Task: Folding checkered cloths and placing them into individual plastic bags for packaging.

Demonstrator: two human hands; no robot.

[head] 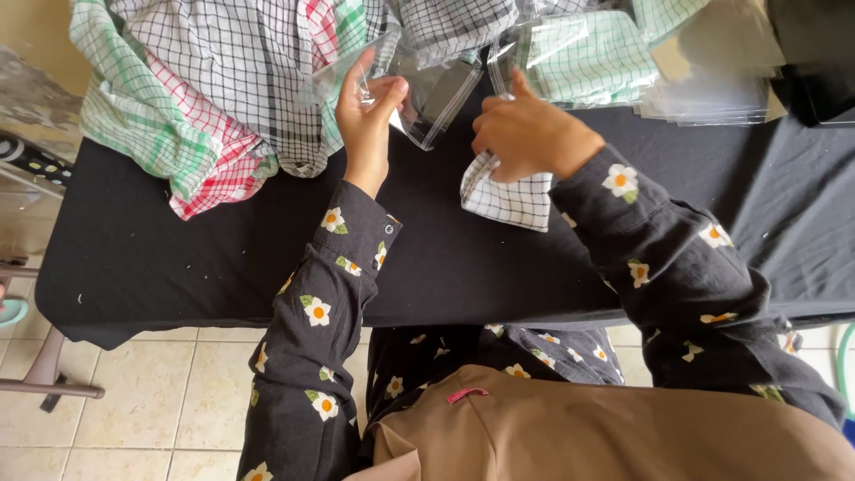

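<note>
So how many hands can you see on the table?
2. The left hand pinches a clear plastic bag; the right hand grips a folded checked cloth. No others show.

Checked cloth heap [214, 98], bag stack [712, 89], tiled floor [142, 392].

So there's a clear, flat plastic sleeve bag [427, 98], glossy and see-through, pinched at its upper-left edge and tilted, its open mouth slanting toward 4 o'clock. Just at 4 o'clock from it is a folded white cotton cloth with a thin black grid check [508, 200], gripped at its top, its free end hanging down over the black tabletop.
</note>
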